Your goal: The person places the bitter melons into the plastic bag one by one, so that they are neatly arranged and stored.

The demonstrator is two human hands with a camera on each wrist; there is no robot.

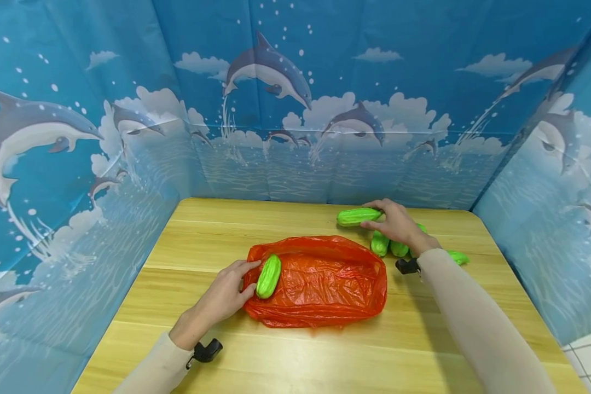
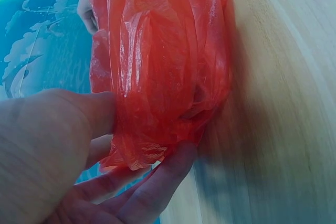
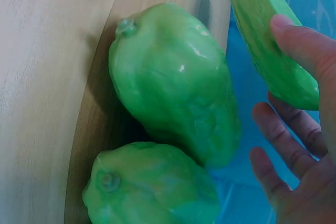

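Observation:
My left hand holds the left end of an opened red plastic bag, thumb and fingers around its edge. In the left wrist view the crinkled bag fills the middle and hides what lies inside. One bright green, ridged gourd lies in the bag's left end, close to those fingertips. At the back of the table, my right hand grips another green gourd between thumb and fingers. The right wrist view shows this gourd above the others, its lower end partly behind the hand.
Several more green gourds lie on the wooden table under and beside my right forearm, partly hidden by it. Two of them show large and rounded, a stem nub on each. A blue dolphin-print curtain closes off the back and sides.

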